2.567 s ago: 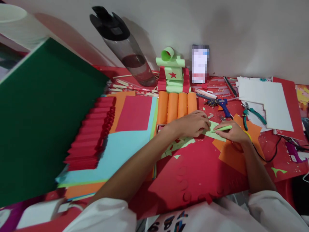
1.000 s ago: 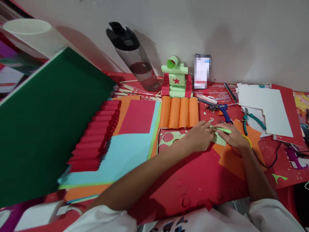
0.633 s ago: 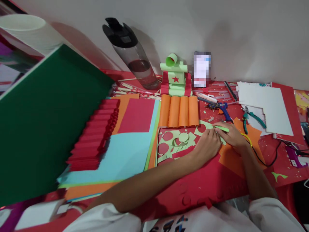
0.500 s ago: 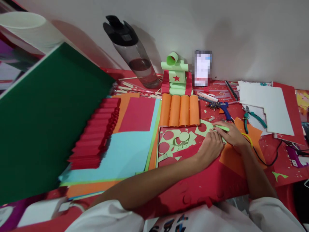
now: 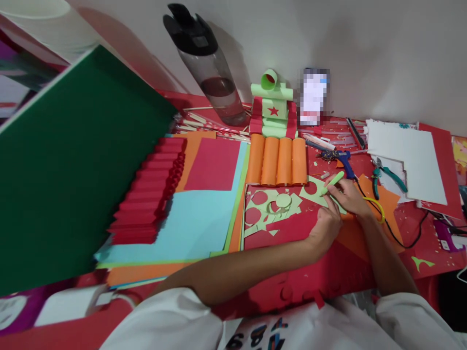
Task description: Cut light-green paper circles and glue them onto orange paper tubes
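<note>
Grips the pen (image 5: 334, 181) in the right hand (image 5: 346, 195), with fingers closed round the barrel and the lower end slanting down to the green sheet (image 5: 318, 188). Holds the left hand (image 5: 326, 226) just nearer the body, with fingers partly curled and fingertips close by the pen's lower end; cannot tell from here of any hold on pen or paper.

Has the green sheet flat on the red table (image 5: 270, 291), with a round hole toward its left end and its right part hidden by the hands. Shows green scraps (image 5: 294, 208) just left of it, and orange paper (image 5: 388, 194) under and beside the right wrist, near a yellow loop (image 5: 379, 209).

Beyond the scraps, bears four orange rolls (image 5: 270, 160) side by side, with the starred figure (image 5: 280, 109) behind. Past the right hand, includes a glue gun (image 5: 343, 159) and cutters (image 5: 395, 180). Farther left, has pleated red paper (image 5: 153, 184) lying on blue paper (image 5: 204, 214).
</note>
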`<state>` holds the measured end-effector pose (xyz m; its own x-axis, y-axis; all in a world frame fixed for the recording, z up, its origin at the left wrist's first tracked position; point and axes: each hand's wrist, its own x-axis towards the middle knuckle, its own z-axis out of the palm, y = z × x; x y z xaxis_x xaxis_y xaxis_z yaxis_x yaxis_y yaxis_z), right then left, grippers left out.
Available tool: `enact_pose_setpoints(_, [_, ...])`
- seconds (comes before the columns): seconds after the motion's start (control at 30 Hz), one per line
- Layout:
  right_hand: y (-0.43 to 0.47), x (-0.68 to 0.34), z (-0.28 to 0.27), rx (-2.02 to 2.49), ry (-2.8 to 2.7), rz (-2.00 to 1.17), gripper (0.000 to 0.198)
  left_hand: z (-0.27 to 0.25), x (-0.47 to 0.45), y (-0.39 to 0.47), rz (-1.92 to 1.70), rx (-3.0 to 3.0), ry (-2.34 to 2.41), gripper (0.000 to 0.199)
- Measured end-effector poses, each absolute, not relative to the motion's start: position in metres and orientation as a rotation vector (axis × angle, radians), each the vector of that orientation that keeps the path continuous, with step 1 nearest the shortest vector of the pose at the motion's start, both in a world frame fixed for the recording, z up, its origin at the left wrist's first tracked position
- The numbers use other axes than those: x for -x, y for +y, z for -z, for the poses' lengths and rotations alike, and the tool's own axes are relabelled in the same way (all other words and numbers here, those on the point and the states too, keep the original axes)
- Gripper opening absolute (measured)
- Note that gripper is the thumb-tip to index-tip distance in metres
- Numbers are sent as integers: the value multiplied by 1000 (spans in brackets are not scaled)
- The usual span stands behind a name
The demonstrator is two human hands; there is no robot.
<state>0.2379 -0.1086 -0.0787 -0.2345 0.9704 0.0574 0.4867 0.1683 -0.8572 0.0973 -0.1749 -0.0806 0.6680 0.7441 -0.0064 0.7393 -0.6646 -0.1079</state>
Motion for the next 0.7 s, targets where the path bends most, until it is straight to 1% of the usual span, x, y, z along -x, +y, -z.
enact_pose_setpoints(0.13, [-108,-238,80,1373,-1899,-927,42,81,-98,-174,-60,2797,-1240,47])
enact_pose_setpoints(0.27, [-107,-240,82,1367,-1972,-940,40,83,-98,-176,-72,2794,-1219,53])
enact_pose_setpoints(0.47, [-106,-241,83,1374,-2042,-923,32,85,-99,-177,-93,2777,-1239,45])
enact_pose_setpoints(0.7, [-107,-241,85,1340,-1985,-933,29,86,-99,-177,-25,2829,-1299,47])
